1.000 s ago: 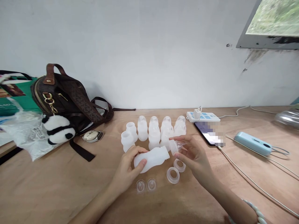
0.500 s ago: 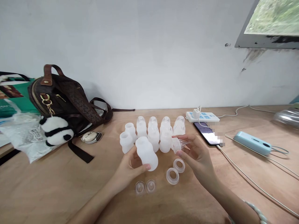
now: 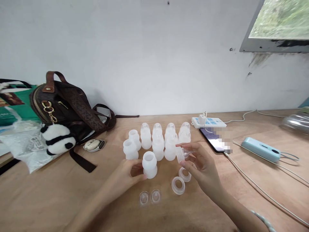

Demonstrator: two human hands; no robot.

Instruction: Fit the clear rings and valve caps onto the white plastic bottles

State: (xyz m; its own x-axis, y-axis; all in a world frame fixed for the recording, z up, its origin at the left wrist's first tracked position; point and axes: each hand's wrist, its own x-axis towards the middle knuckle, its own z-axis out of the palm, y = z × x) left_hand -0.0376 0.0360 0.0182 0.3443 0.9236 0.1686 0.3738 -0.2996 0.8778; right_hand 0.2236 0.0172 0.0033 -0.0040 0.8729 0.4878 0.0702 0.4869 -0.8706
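Observation:
My left hand [image 3: 131, 172] is closed around the side of a white baby bottle [image 3: 149, 166], which is upright, open-mouthed and at table level. My right hand [image 3: 199, 164] pinches a clear nipple with a ridged collar [image 3: 181, 154], lying sideways in the fingers. Two translucent collar rings [image 3: 178, 186] lie below my right hand. Two clear nipples [image 3: 144, 197] rest on the table in front of the held bottle. Behind stand two uncapped bottles [image 3: 130, 149] at left and several bottles with clear domed caps [image 3: 158, 146], the rightmost partly hidden by my right hand.
A brown backpack [image 3: 70, 106] with a panda plush [image 3: 58, 139] and a plastic bag [image 3: 24, 141] sit left. A computer mouse [image 3: 91, 145] lies nearby. To the right are a power strip [image 3: 217, 122], a phone [image 3: 211, 138], cables and a light blue device [image 3: 260, 149].
The bottle in my left hand has gone from tilted to upright and moved lower. My right hand still holds the nipple and collar, almost in place. The view has shifted slightly upward.

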